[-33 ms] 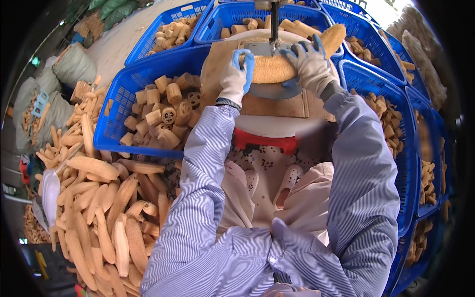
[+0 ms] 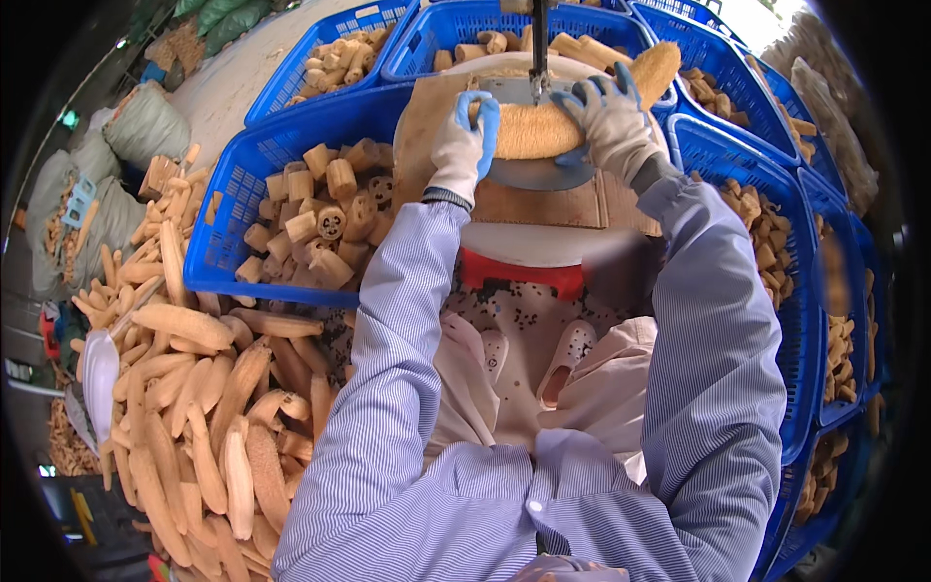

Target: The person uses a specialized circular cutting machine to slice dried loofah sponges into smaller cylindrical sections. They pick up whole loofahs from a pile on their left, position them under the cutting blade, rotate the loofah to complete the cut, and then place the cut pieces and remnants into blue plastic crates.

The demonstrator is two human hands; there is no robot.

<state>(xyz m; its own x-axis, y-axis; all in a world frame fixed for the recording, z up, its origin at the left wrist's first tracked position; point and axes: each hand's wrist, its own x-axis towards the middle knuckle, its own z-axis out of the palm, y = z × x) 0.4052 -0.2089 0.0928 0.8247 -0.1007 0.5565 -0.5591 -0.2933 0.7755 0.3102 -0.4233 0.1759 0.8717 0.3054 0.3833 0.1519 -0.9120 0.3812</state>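
A long, curved dried loofah [image 2: 533,132] lies crosswise on a metal plate [image 2: 543,176], just on my side of an upright saw post [image 2: 539,53]. My left hand [image 2: 464,144], in a white and blue glove, closes its fingers round the loofah's left end. Wrapped over its right part is my right hand [image 2: 609,124], gloved the same way. Past the right hand, the loofah's tip rises toward the upper right. Whether the blade touches the loofah cannot be made out. Cardboard [image 2: 553,206] covers the round worktop [image 2: 524,247] around the plate.
On the left, a blue basket [image 2: 208,233] holds cut loofah pieces [image 2: 330,225]; a large heap of whole loofahs [image 2: 204,388] lies below it. More blue baskets [image 2: 800,291] with loofah pieces line the right and far sides. Green sacks [image 2: 145,131] stand at the far left.
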